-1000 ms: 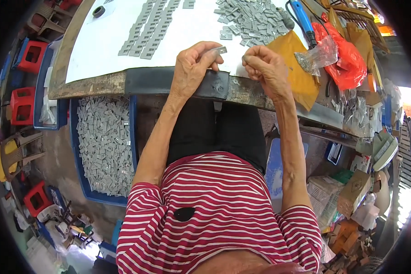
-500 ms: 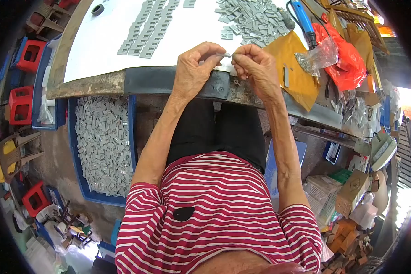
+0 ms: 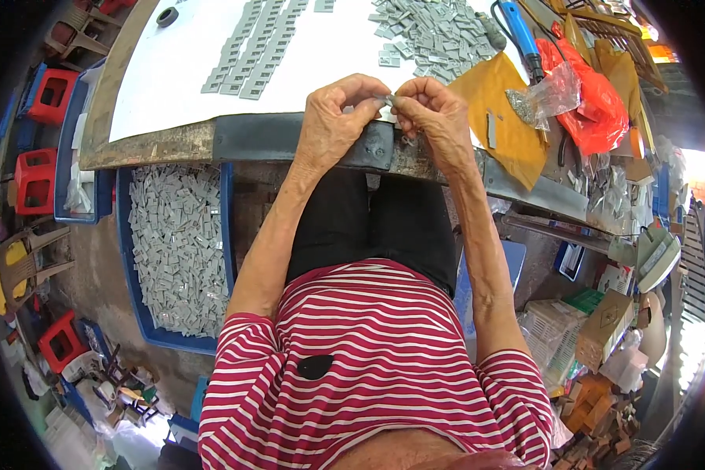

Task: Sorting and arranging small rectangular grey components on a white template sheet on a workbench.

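Observation:
My left hand (image 3: 333, 117) pinches a small grey plastic piece (image 3: 387, 100) between thumb and fingertips, above the table's front edge. Right beside it, my right hand (image 3: 437, 113) is closed in a pinch at the same piece; whether it holds a second, smaller part is hidden by the fingers. Beyond the hands, a loose heap of grey plastic pieces (image 3: 439, 39) lies on the white sheet (image 3: 329, 59). To its left, similar pieces stand in neat slanting rows (image 3: 257, 47).
An orange-brown envelope (image 3: 517, 149) lies right of my hands, near a blue-handled tool (image 3: 521, 35) and a red plastic bag (image 3: 603, 117). Below the table at left stands a blue crate (image 3: 229, 258) full of grey pieces. Red stools (image 3: 35, 182) are farther left.
My right hand has moved slightly left, so its fingertips now meet those of my left hand at the grey piece. The rows and heap look unchanged.

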Demonstrator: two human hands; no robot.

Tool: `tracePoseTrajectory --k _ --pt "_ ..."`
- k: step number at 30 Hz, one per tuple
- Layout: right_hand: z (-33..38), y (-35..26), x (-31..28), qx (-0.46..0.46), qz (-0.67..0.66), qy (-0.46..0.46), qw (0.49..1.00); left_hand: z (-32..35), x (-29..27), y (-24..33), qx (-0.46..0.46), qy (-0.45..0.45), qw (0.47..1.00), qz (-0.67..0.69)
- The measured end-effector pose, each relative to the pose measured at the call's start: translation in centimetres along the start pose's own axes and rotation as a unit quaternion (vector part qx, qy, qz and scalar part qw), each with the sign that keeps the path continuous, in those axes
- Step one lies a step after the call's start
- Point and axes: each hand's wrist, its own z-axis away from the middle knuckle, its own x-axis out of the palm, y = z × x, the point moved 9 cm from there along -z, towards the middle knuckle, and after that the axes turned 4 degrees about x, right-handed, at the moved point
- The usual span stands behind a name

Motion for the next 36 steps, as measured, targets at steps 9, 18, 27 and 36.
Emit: tracePoseTrajectory --k 9,18,27,36 --pt "0.07 0.15 0.34 0.022 -0.025 -0.018 0.999 0.08 -0.28 0.46 -0.006 0.015 1.0 0.012" --pt "0.08 0.12 0.73 0.018 -0.048 -0.012 0.999 0.21 -0.49 0.34 -0.013 0.037 0.998 0.053" --pt "0.0 0.45 0.75 0.018 -0.036 -0.002 0.999 0.17 -0.33 0.08 -0.021 0.029 0.997 0.071" --pt "-0.23 0.68 0.83 0.01 -0.052 0.007 0.999 -0.01 -0.27 0.14 -0.039 0.015 0.997 0.063"
